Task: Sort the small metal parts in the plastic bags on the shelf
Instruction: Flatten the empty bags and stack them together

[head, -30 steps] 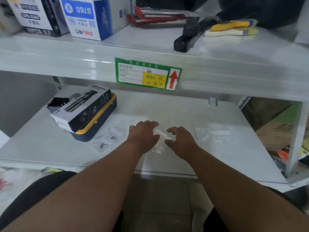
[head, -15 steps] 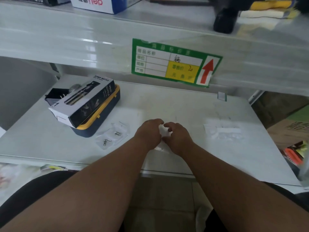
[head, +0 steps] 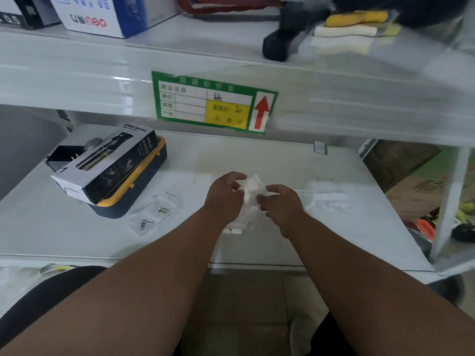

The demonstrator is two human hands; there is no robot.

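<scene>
A small bundle of clear plastic bags [head: 252, 187] is held between both hands above the middle of the white lower shelf [head: 257, 160]. My left hand [head: 226, 192] pinches its left side and my right hand [head: 281, 201] pinches its right side. More of the clear plastic [head: 244, 217] hangs down under the hands to the shelf. Two clear bags with small metal parts [head: 154, 214] lie flat to the left of my hands. Another pile of clear bags [head: 326, 199] lies to the right.
A spray bottle box [head: 108, 163] sits on a blue and yellow case [head: 144, 186] at the left. The upper shelf edge carries a green label [head: 213, 104]. Boxes and tools stand on the upper shelf. A white upright [head: 449, 201] stands at the right.
Both hands have lifted the bundle of bags off the shelf and moved slightly apart. The view has shifted closer and a little to the left.
</scene>
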